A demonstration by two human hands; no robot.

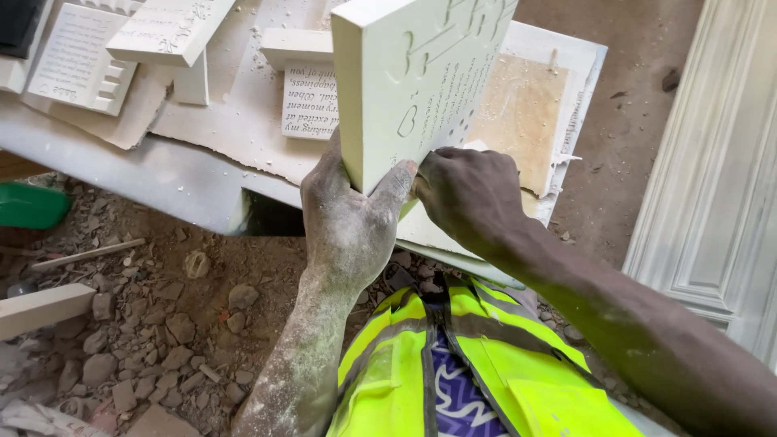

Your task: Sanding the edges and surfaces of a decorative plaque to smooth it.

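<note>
The slab [417, 77] stands tilted on edge, its top cut off by the frame. The left hand [352, 218] clamps its lower corner, thumb across the carved face, other fingers hidden behind. The right hand [469, 190] curls against the face just beside that thumb; whatever its fingertips pinch is hidden. More carved pieces [81, 57] lie beyond.

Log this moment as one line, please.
left hand: grips lower edge of white carved stone plaque | right hand: pressed against plaque face | plaque: tilted over dusty white slab
</note>
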